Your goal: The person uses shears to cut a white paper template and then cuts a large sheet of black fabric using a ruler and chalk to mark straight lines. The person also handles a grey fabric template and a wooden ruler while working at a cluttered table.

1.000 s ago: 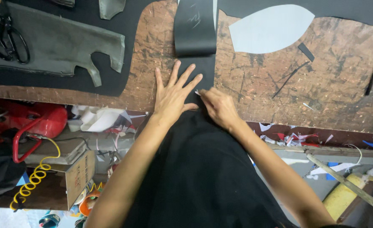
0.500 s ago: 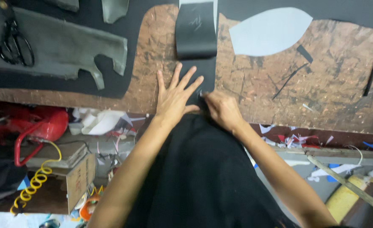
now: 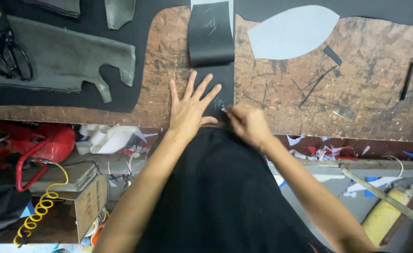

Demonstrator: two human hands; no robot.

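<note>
A: Left to right. Scissors lie on a grey cut panel at the far left of the desk, parked well apart from the hands.

B: Left hand?

A: Open, flat, fingers spread, palm pressing the black strip onto the desk near the front edge. Looks like a hold-down so the strip can't slide.

B: Where does the strip run?

A: From under both hands straight away to the far edge; its far part curls up in a loop, so only the near part lies flat.

B: Right hand?

A: Closed, fingertips pinched on something small and pale at the strip's near right edge. Can't tell what it is.

B: Further right?

A: Pale blue leaf-shaped piece, far side, untouched. A dark pen-like tool near the right edge, set aside.
</note>
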